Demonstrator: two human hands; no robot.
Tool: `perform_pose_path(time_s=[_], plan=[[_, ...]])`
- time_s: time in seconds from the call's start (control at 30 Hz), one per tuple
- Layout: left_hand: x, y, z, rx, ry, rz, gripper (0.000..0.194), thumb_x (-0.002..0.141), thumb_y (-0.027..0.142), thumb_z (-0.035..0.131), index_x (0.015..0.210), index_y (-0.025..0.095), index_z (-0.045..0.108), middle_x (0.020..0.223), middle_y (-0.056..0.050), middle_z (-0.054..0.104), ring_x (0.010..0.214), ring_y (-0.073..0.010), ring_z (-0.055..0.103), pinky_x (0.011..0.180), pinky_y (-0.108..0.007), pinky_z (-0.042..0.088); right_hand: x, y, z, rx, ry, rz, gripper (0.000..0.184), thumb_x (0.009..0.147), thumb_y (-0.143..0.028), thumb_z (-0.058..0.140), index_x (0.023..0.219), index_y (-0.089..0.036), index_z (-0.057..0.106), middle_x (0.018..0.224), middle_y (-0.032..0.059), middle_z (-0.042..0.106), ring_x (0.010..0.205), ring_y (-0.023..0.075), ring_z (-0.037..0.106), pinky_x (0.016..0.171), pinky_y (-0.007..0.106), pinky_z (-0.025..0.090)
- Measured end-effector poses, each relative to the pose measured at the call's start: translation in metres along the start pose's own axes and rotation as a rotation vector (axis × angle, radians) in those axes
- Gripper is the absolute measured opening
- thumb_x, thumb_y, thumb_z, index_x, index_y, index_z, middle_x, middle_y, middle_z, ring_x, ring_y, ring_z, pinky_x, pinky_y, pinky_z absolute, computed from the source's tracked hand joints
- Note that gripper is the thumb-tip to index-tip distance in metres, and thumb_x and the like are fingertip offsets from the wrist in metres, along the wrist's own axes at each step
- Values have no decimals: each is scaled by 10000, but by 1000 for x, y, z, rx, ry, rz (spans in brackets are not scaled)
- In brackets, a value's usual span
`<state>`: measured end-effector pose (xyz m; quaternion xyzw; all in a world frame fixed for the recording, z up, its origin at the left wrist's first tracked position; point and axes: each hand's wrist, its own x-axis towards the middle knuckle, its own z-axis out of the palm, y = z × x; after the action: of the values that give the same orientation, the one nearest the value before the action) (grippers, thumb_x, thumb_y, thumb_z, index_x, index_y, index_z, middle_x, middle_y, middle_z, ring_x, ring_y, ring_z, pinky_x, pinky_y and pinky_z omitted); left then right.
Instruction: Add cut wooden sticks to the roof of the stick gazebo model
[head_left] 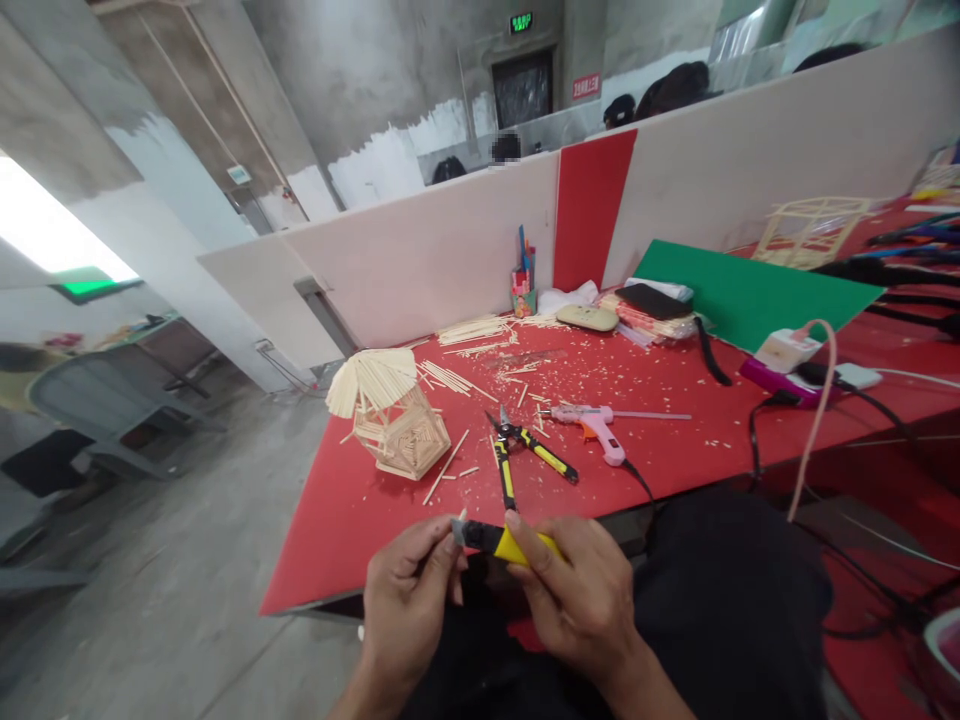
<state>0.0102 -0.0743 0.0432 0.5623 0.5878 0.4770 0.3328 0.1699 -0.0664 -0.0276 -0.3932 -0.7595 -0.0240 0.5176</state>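
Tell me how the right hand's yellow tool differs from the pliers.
The yellow tool is held in the right hand; the pliers lie on the red table. The yellow tool shows one handle; the pliers have two, spread apart. Both combine yellow and black.

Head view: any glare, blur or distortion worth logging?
Head view, left edge: bright opening blown out white; head view, sides: wide-angle stretching, grey chair soft; head view, lower middle: left hand, right hand and yellow-handled tool readable, fine detail soft.
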Motion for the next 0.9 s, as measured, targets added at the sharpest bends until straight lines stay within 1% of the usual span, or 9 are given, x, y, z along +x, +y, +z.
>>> perform_pose_path(time_s=[0.13,0.17,0.2,0.27,0.33,0.4,0.5,0.67,0.9], plan=[[-13,1,-16,-13,-15,-36,289,782,399,633,621,164,676,496,-2,563,364,-95,475,389,-204,375,14,35,-27,-239,143,30,332,909,-267,495,1226,-274,592,677,36,617,576,144,537,559,276,370],[-17,-1,-21,20,-37,-56,292,775,400,644,607,165,676,468,-1,550,369,-100,481,398,-204,378,19,49,-38,-417,359,134,272,920,-274,486,1135,-281,653,550,8,557,452,119,449,489,264,321],[-20,-3,-26,33,-18,-75,277,766,405,654,634,164,691,493,-9,574,366,-98,481,388,-205,366,24,63,-48,-478,435,182,282,924,-282,490,1144,-231,660,525,23,550,417,121,413,460,274,293],[-20,-9,-33,16,7,-157,297,753,424,667,620,159,684,438,-2,553,342,-87,439,365,-198,330,34,78,-62,-575,611,289,340,918,-301,515,1195,-149,639,637,99,635,504,156,518,509,304,353],[-15,-15,-33,-98,8,-217,341,771,455,643,615,151,655,421,-2,545,353,-82,420,354,-185,283,41,70,-60,-403,451,301,390,898,-274,555,1268,-156,583,782,115,673,635,176,592,602,310,431],[-6,-18,-30,-230,-13,-249,303,772,452,649,751,152,681,498,-13,599,386,-85,454,363,-176,271,42,44,-44,-23,205,185,438,900,-193,535,1337,-214,506,855,83,662,710,170,599,658,309,470],[3,-19,-26,-324,-29,-287,289,754,424,681,845,149,687,541,-13,615,393,-79,472,361,-167,244,36,2,-18,257,1,137,489,884,-130,529,1356,-243,475,861,62,638,716,154,583,637,288,470],[5,-23,-29,-389,-25,-298,316,724,432,706,862,148,688,505,4,589,382,-68,451,372,-165,250,26,-17,-2,274,-204,101,409,896,-203,521,1302,-239,531,787,44,616,690,150,567,616,271,460],[8,-30,-29,-237,-61,-201,258,782,391,650,723,141,669,484,2,568,397,-65,437,373,-166,265,22,-13,7,211,-248,99,400,906,-212,505,1305,-223,533,777,48,602,701,151,564,625,265,456]])
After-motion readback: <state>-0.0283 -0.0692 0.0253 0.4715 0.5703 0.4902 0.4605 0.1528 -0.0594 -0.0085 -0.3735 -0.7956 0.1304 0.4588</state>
